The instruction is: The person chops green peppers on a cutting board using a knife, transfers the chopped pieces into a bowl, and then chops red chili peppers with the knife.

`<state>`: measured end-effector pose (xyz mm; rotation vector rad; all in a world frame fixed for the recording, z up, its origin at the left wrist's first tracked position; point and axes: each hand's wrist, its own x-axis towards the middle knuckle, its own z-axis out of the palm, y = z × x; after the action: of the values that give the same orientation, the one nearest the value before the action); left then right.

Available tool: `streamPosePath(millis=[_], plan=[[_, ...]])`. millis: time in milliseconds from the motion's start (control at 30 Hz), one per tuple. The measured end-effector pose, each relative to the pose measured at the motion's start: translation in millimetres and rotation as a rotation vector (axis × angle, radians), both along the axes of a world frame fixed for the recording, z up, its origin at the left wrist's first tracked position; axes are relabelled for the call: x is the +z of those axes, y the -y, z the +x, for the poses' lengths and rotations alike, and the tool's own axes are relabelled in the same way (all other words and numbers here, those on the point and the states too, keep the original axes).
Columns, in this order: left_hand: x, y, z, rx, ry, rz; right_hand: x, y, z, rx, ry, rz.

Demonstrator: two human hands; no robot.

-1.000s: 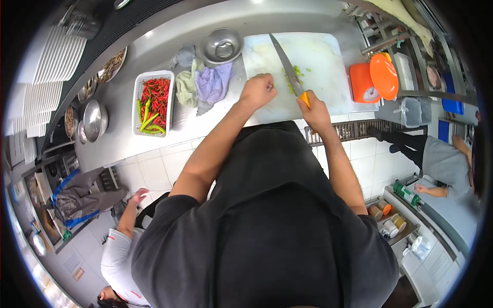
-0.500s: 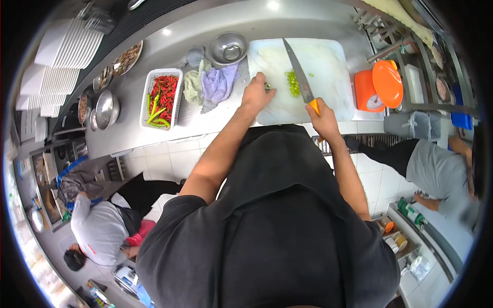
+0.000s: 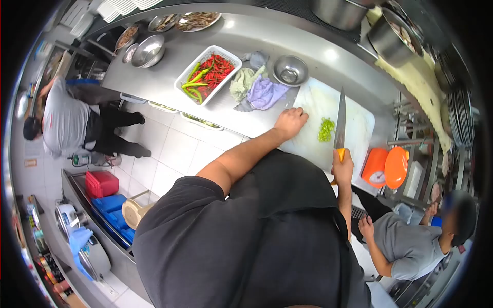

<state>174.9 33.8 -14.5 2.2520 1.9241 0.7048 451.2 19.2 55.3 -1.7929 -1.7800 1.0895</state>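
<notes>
My right hand (image 3: 343, 168) grips the yellow handle of a long kitchen knife (image 3: 340, 123). Its blade points away from me over the white cutting board (image 3: 312, 102). Left of the blade lies a small heap of chopped green chili (image 3: 326, 129). At the board's left edge is my left hand (image 3: 291, 123), fingers curled closed; whatever they may hold is hidden. Beyond that hand lie a crumpled purple cloth (image 3: 267, 94) and a pale green cloth (image 3: 245, 83). A white basket (image 3: 181, 82) holds red chilies (image 3: 218, 72) and several long green chilies (image 3: 195, 84).
Behind the board stands a steel bowl (image 3: 290, 71). An orange scale (image 3: 375, 167) with an orange dish (image 3: 397, 167) is at its right. More bowls (image 3: 149, 51) sit along the counter's far left. One person (image 3: 67, 115) stands at left, another (image 3: 411, 238) at right.
My view has swung, shifting the counter in the picture. My left hand has drawn to the board's left edge; the green piece seen at its fingers no longer shows. The knife stays in my right hand.
</notes>
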Motion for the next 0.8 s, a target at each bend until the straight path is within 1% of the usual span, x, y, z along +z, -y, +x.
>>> streamPosePath(millis=[100, 200, 300, 333, 400, 433, 533, 633, 700, 767, 800], plan=[[-6.0, -1.5, -14.7, 0.135, -0.035, 0.067, 7.9, -2.9, -4.7, 0.011, 0.005, 0.002], [-15.7, -8.5, -50.4, 0.377, -0.042, -0.017, 9.4, -5.2, -3.5, 0.013, 0.004, -0.001], [-25.3, 2.1, -80.5, 0.315, 0.03, 0.07, 9.1, -9.3, -1.1, 0.009, 0.035, -0.011], [-23.1, 2.7, -83.1, 0.248, 0.079, -0.002, 0.1, -15.0, 3.2, 0.02, 0.062, 0.057], [-16.2, 7.5, -78.2, 0.257, 0.161, -0.004, -23.1, -19.3, 12.8, 0.038, 0.117, 0.175], [-9.4, 9.8, -75.5, 0.26, 0.201, -0.005, -23.7, -18.7, 12.3, 0.01, 0.11, 0.165], [10.7, 17.4, -69.4, 0.306, 0.311, 0.064, -19.2, -19.2, 12.1, -0.074, 0.114, 0.134], [33.8, 22.2, -81.6, 0.369, 0.277, 0.269, -9.0, -14.2, 8.6, -0.123, 0.15, 0.082], [53.5, 25.5, -113.0, 0.465, 0.243, 0.408, -0.2, -8.7, 3.4, -0.139, 0.163, 0.058], [65.1, 25.9, -172.5, 0.556, 0.157, 0.565, 1.9, -4.4, 0.9, -0.13, 0.15, 0.051], [63.3, 26.9, -206.5, 0.66, 0.125, 0.526, 1.9, -2.0, 1.1, -0.125, 0.145, 0.046]])
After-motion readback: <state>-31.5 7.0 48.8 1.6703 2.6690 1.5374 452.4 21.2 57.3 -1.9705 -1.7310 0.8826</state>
